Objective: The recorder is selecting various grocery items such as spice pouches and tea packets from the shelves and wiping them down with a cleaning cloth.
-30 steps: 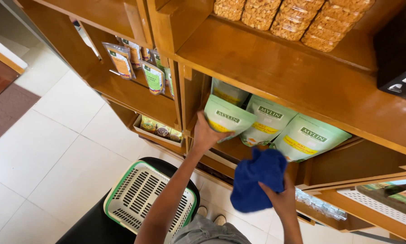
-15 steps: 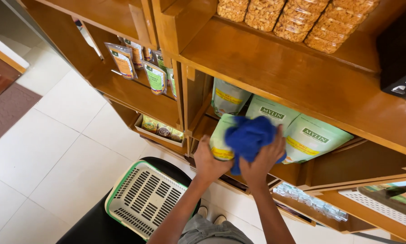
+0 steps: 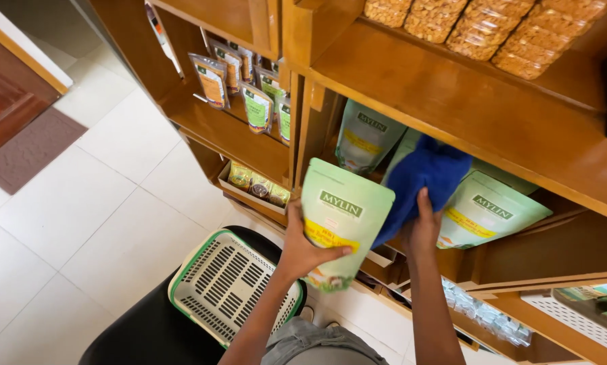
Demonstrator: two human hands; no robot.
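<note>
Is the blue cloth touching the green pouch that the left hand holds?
Touching. In the head view the blue cloth in the right hand lies against the right edge of the green pouch held by the left hand.

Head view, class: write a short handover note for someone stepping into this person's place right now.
Left hand: grips a light green pouch, pulled out in front of the wooden shelf.
Right hand: holds a blue cloth against the pouch's side.
On the shelf: two more green pouches.
Below: a green-rimmed basket on a black seat.
Done: one pouch off the shelf.
Left, probably: finish wiping it, reshelve it, do the other pouches.
</note>
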